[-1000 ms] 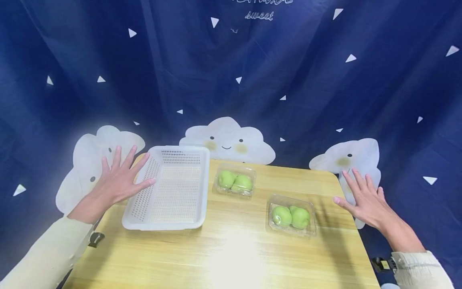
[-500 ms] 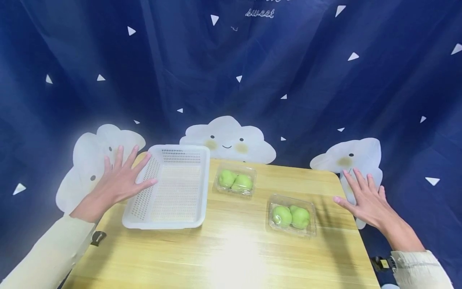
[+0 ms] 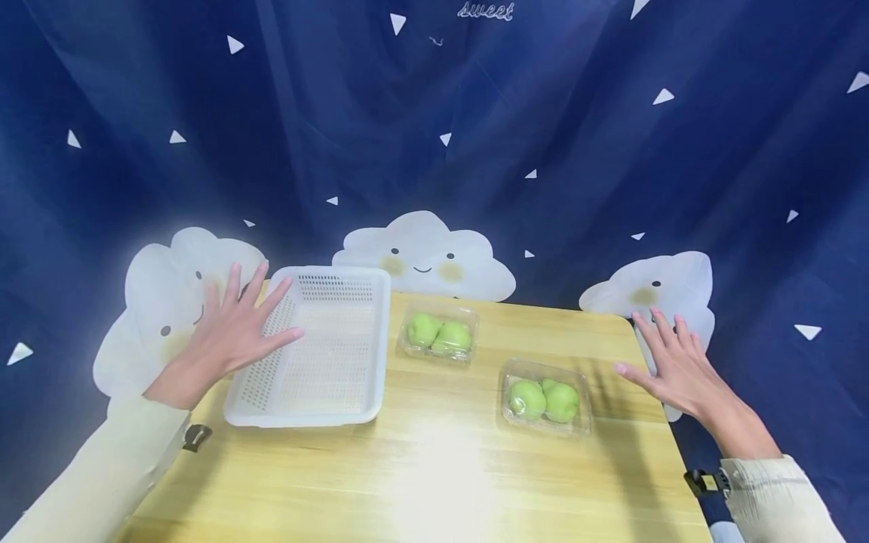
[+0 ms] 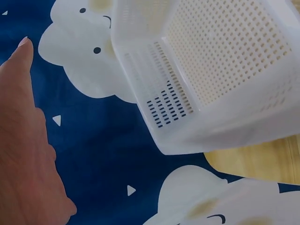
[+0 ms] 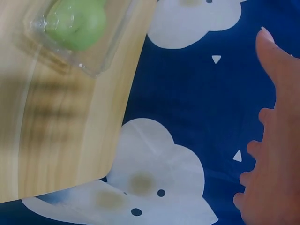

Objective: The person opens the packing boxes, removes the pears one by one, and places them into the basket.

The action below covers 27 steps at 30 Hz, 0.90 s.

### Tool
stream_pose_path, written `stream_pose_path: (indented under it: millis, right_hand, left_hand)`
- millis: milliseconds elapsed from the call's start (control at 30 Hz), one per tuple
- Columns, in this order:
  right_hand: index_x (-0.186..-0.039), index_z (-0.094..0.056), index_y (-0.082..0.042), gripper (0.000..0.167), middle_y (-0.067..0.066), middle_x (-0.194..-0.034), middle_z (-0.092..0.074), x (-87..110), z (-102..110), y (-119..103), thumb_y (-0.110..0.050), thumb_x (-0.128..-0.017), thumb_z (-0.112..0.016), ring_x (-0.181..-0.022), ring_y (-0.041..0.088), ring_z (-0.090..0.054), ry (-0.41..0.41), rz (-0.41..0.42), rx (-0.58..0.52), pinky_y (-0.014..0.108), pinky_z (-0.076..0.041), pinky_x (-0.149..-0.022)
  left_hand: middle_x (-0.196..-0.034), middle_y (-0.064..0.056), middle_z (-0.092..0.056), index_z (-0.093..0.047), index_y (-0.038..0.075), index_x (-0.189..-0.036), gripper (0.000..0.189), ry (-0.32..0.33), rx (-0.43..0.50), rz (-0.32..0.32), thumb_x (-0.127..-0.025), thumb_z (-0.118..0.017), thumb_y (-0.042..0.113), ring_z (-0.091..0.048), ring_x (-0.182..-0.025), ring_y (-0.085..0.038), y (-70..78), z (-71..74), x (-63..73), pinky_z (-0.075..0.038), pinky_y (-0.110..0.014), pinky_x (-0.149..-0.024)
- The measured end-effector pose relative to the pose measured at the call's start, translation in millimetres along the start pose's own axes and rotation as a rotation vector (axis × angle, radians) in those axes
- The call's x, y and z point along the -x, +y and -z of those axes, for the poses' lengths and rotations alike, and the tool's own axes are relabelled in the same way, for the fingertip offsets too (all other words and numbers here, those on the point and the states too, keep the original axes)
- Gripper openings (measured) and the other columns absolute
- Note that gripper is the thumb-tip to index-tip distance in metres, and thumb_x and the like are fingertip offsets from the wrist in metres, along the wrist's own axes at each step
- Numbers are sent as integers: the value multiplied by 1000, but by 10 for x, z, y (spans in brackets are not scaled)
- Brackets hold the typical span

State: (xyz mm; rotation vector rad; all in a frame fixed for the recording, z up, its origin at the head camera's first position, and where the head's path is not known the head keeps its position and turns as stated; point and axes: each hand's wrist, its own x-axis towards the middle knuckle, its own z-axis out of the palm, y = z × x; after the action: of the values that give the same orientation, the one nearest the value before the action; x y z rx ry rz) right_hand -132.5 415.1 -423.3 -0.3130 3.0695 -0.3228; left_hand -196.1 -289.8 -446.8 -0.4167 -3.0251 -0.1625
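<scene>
My left hand (image 3: 234,328) has its fingers spread over the left side of a white perforated plastic basket (image 3: 376,362), holding nothing. In the left wrist view that hand (image 4: 28,140) shows at the left edge, apart from the basket (image 4: 154,136). Over the table's right edge my right hand (image 3: 679,369) is spread too, with nothing in it. Closest to it is a clear plastic box (image 3: 580,426) with two green fruits (image 3: 561,401) inside, which look like apples or pears. A second clear box (image 3: 441,308) with two more green fruits (image 3: 451,338) lies farther back, right of the basket.
All of this stands on a light wooden table (image 3: 319,483) with a bright glare patch at its front middle. Behind it hangs a dark blue curtain (image 3: 543,90) with white triangles and smiling clouds. Dark straps (image 3: 706,481) sit at both wrists.
The left hand has shifted slightly right, farther over the basket. The right hand has moved slightly left and up. The whole scene sits a little higher in view; basket and boxes stay put.
</scene>
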Motion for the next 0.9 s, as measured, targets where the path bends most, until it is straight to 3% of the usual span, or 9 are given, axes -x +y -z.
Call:
stream_pose_path:
  millis: [333,667,900]
  right_hand:
    - [-166,-13,-9,109,29,-172,-5,-40,-45,-4,-57,-90,-73,-152,66,-2,44,30,32,83,-9,-118]
    - [-164,-24,-8,107,34,-163,-27,-160,-262,-82,-52,-84,-80,-146,62,-23,158,172,51,77,-21,-119]
    - [-161,-33,-8,103,31,-160,-34,-185,-325,-190,-51,-81,-82,-142,56,-33,193,206,65,76,-36,-106]
  left_hand:
    - [-176,-17,1,-17,27,-167,98,-9,-8,-8,-91,-47,81,12,-159,-52,149,-130,-121,-1,-82,-122]
    - [-175,-18,-9,-22,28,-166,96,24,-17,-21,-91,-49,80,1,-159,-54,268,-258,-130,-5,-80,-123]
    - [-174,-20,-13,-26,26,-165,98,25,-37,-33,-88,-53,80,-7,-159,-52,390,-363,-173,-10,-77,-126]
